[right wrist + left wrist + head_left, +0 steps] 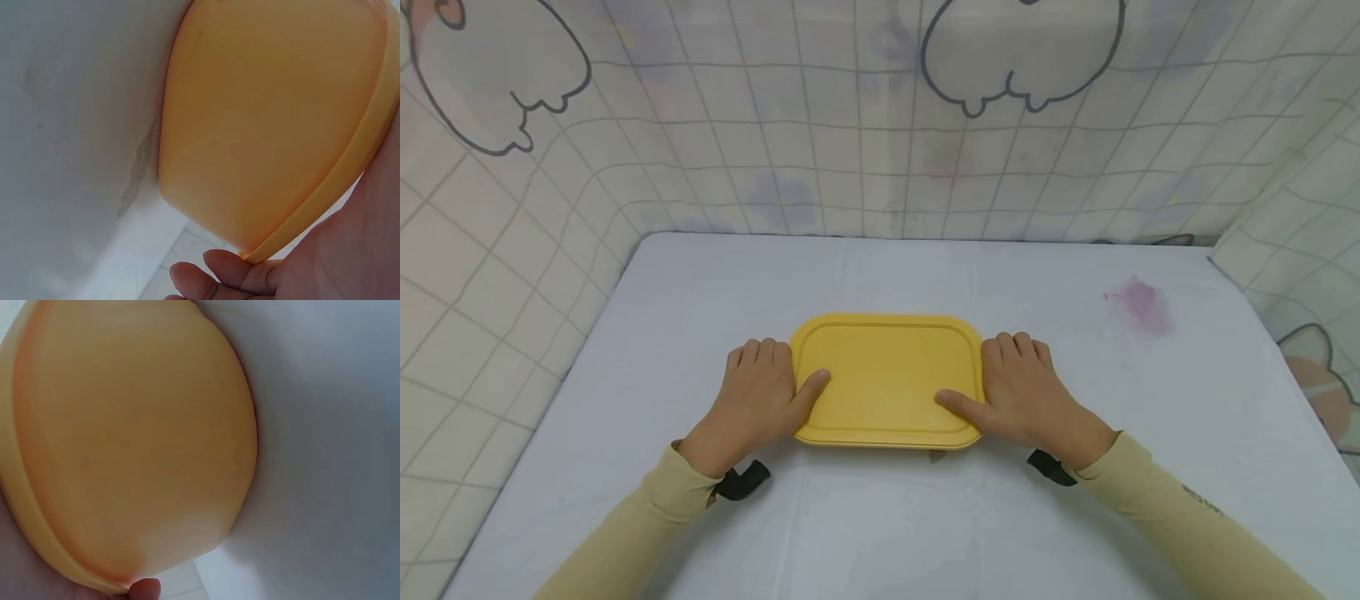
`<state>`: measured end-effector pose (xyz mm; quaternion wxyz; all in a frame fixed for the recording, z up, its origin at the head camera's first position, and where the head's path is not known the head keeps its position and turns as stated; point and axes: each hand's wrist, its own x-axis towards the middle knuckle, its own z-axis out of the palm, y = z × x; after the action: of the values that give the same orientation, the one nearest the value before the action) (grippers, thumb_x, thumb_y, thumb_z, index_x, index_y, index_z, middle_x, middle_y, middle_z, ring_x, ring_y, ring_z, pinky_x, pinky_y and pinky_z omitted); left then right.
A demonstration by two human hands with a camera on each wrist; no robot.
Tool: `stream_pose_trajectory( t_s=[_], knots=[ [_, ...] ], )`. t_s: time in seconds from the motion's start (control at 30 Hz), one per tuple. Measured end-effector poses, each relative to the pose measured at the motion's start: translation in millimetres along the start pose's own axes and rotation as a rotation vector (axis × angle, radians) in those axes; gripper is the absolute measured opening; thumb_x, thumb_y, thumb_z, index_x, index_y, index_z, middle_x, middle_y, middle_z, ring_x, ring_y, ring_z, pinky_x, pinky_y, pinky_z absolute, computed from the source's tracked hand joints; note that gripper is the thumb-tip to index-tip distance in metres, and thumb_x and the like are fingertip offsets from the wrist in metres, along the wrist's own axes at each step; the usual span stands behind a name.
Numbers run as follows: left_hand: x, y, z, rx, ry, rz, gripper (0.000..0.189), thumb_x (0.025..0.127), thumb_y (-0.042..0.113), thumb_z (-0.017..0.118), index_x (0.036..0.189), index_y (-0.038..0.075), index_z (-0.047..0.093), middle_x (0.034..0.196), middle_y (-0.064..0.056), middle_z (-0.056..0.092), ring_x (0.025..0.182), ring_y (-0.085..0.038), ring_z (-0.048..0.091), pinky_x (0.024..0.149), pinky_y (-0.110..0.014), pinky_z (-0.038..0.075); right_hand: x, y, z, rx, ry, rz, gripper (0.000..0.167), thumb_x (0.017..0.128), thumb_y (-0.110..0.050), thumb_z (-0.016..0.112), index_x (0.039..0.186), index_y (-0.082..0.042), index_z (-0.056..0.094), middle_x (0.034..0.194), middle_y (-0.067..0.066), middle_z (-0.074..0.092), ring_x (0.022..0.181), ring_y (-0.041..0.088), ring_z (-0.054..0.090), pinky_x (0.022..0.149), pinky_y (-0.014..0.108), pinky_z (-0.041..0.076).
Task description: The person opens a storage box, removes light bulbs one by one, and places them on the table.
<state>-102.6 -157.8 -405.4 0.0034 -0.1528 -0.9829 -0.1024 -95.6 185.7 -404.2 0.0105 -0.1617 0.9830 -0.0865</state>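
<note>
Head view has the yellow box (pixel 883 358) near the middle of the white worktop (pixel 880 533), its long sides running left to right. Your left hand (pixel 756 400) grips its left end and your right hand (pixel 1026 396) grips the right end, both thumbs (pixel 814 387) lying on top. Wrist views show your fingertips (pixel 194 280) at the rim and the box's base meeting the worktop. Toward the far right corner, well apart, is a pink stain (pixel 1142 306); grid-patterned cloth (pixel 880 150) hangs behind.
</note>
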Motion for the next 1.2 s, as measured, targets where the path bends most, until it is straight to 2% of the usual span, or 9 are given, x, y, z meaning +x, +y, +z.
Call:
stream_pose_trajectory(
  t_s=[0.13,0.33,0.57,0.67,0.77,0.87,0.97,1.1,1.2],
  knots=[
    [3.1,0.0,-0.9,-0.001,-0.007,0.012,0.055,0.102,0.055,0.046,0.083,0.004,0.047,0.077,-0.010,0.044,0.079,-0.030,0.041,0.082,-0.045,0.034,0.0,0,-1,0.015,-0.014,0.012,0.077,0.088,-0.080,0.051,0.093,-0.004,0.050,0.081,0.007,0.046,0.083,0.027,0.043,0.082,0.045,0.034],
    [9.1,-4.6,-5.1,0.038,-0.079,0.027,0.061,0.100,0.063,0.046,0.086,0.004,0.050,0.079,-0.009,0.048,0.080,-0.029,0.047,0.081,-0.044,0.036,-0.4,4,-2,0.042,-0.060,0.041,0.081,0.088,-0.082,0.049,0.102,-0.002,0.054,0.089,0.008,0.052,0.091,0.030,0.045,0.089,0.049,0.035],
    [14.9,-15.8,-14.6,-0.038,-0.140,0.006,0.068,0.101,0.063,0.046,0.107,-0.003,0.061,0.092,-0.013,0.061,0.089,-0.031,0.056,0.088,-0.051,0.043,-0.9,12,-3,0.112,-0.104,0.060,0.095,0.094,-0.079,0.041,0.141,0.004,0.048,0.133,0.021,0.058,0.125,0.043,0.049,0.103,0.063,0.035],
    [17.6,-21.3,-19.8,-0.154,-0.141,-0.021,0.070,0.102,0.060,0.047,0.123,-0.006,0.059,0.104,-0.017,0.066,0.091,-0.029,0.061,0.086,-0.049,0.050,-0.5,18,-6,0.245,-0.101,0.075,0.091,0.099,-0.070,0.043,0.153,0.004,0.036,0.146,0.024,0.052,0.134,0.045,0.048,0.108,0.066,0.036],
    [19.3,-26.6,-23.3,-0.272,-0.145,-0.055,0.068,0.103,0.056,0.048,0.133,-0.004,0.055,0.114,-0.018,0.065,0.094,-0.027,0.063,0.081,-0.042,0.054,-0.1,23,-11,0.412,-0.100,0.110,0.085,0.102,-0.063,0.047,0.156,0.001,0.032,0.148,0.021,0.050,0.132,0.041,0.053,0.106,0.060,0.045],
    [20.5,-31.2,-25.1,-0.364,-0.139,-0.060,0.061,0.105,0.049,0.049,0.137,-0.003,0.052,0.117,-0.016,0.064,0.098,-0.026,0.064,0.079,-0.036,0.053,0.9,28,-15,0.545,-0.104,0.166,0.081,0.101,-0.061,0.050,0.157,-0.005,0.033,0.149,0.017,0.050,0.127,0.035,0.059,0.096,0.050,0.054],
    [21.7,-35.3,-24.1,-0.430,-0.136,-0.053,0.055,0.105,0.041,0.051,0.140,-0.002,0.051,0.119,-0.015,0.065,0.103,-0.026,0.065,0.080,-0.035,0.053,3.2,32,-16,0.662,-0.115,0.218,0.075,0.100,-0.059,0.053,0.154,-0.009,0.037,0.147,0.013,0.052,0.110,0.030,0.067,0.086,0.041,0.055],
    [23.1,-41.9,-20.1,-0.500,-0.171,-0.080,0.054,0.103,0.038,0.053,0.144,0.003,0.049,0.126,-0.014,0.065,0.109,-0.027,0.066,0.083,-0.036,0.055,5.3,38,-14,0.889,-0.128,0.239,0.066,0.103,-0.048,0.056,0.151,-0.006,0.040,0.141,0.016,0.053,0.100,0.026,0.068,0.082,0.034,0.058],
    [23.7,-46.4,-17.9,-0.572,-0.211,-0.109,0.051,0.102,0.037,0.054,0.144,0.008,0.050,0.129,-0.012,0.064,0.109,-0.026,0.068,0.084,-0.034,0.054,4.4,40,-13,1.042,-0.143,0.225,0.062,0.104,-0.040,0.057,0.149,-0.001,0.040,0.140,0.019,0.050,0.105,0.023,0.068,0.084,0.030,0.061]
  ],
)
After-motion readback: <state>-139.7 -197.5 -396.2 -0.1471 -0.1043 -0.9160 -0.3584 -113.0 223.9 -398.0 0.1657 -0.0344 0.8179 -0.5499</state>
